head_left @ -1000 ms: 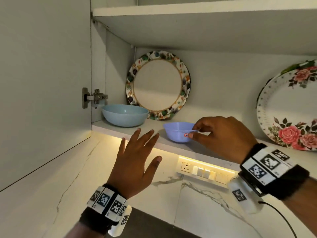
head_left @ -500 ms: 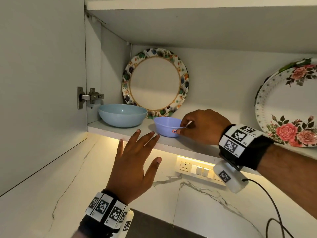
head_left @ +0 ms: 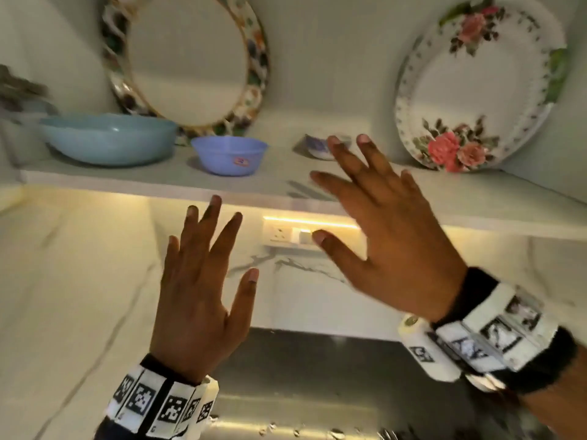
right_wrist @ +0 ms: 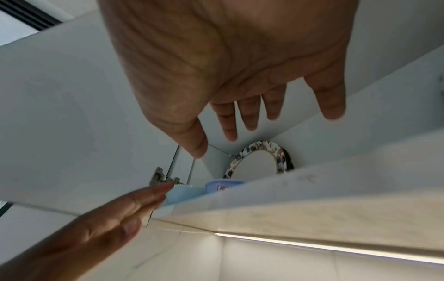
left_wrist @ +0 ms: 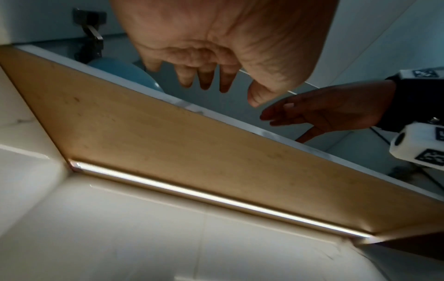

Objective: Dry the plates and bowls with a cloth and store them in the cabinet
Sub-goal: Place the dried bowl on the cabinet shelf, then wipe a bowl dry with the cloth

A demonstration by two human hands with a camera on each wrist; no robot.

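A small purple bowl [head_left: 229,154] [right_wrist: 223,185] stands on the cabinet shelf [head_left: 444,198], just right of a larger light-blue bowl [head_left: 108,139] [left_wrist: 125,73]. A round plate with a patterned rim [head_left: 187,58] [right_wrist: 258,163] leans against the back wall behind them. A rose-patterned plate [head_left: 476,93] leans at the right. My right hand [head_left: 381,223] hovers open in front of the shelf edge, fingers spread, holding nothing. My left hand [head_left: 203,287] is raised below the shelf, open and empty.
A small whitish object [head_left: 320,147] lies on the shelf behind my right fingers, blurred. An under-shelf light strip [head_left: 311,222] and a socket panel [head_left: 286,235] sit on the marble wall. The open cabinet door's hinge [right_wrist: 159,178] is at the left. A dark counter [head_left: 317,376] lies below.
My right hand has let go of the purple bowl, drawn back to the right and spread its fingers. The bowl stays on the shelf. The view has tilted down.
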